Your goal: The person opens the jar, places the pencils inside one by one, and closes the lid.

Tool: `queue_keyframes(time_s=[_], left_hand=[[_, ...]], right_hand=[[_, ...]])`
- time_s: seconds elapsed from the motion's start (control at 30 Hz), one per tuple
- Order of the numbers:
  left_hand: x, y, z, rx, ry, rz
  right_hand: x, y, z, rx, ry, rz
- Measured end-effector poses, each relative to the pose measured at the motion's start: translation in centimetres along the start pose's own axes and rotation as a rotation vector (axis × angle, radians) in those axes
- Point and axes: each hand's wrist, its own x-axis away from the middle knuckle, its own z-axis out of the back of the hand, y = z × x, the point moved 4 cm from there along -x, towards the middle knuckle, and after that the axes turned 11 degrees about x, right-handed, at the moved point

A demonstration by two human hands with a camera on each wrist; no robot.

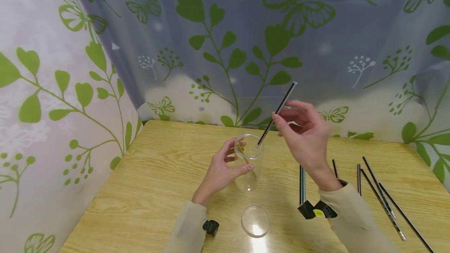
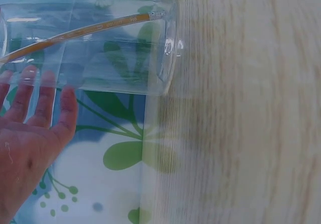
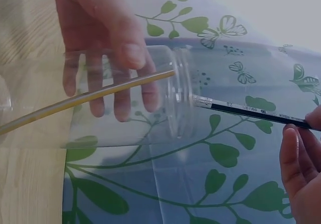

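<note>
A clear plastic jar stands on the table with its mouth up. My left hand holds it from the left, thumb across the near side and fingers round the back. Inside leans a yellow pencil with an eraser end at the bottom. Above and right of the jar, my right hand pinches a dark pencil between thumb and fingertips. This pencil is tilted, its eraser end down at the jar's mouth; in the right wrist view that end is just outside the rim.
A clear round lid lies on the table in front of the jar. To the right lie several dark pencils, some crossing each other. A dark and teal pair is partly hidden by the right wrist. Behind the table hangs a leaf-patterned curtain.
</note>
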Motion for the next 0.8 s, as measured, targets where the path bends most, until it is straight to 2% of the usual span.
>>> queue_keyframes(time_s=[0.47,0.8], left_hand=[[0.1,0.0,0.0,0.000,-0.005,0.000],[-0.1,-0.1,0.0,-0.002,-0.007,-0.012]], right_hand=[[1.7,1.0,-1.9,0.133,-0.172,0.010],[2.7,1.9,-2.3,0.166,-0.215,0.023]])
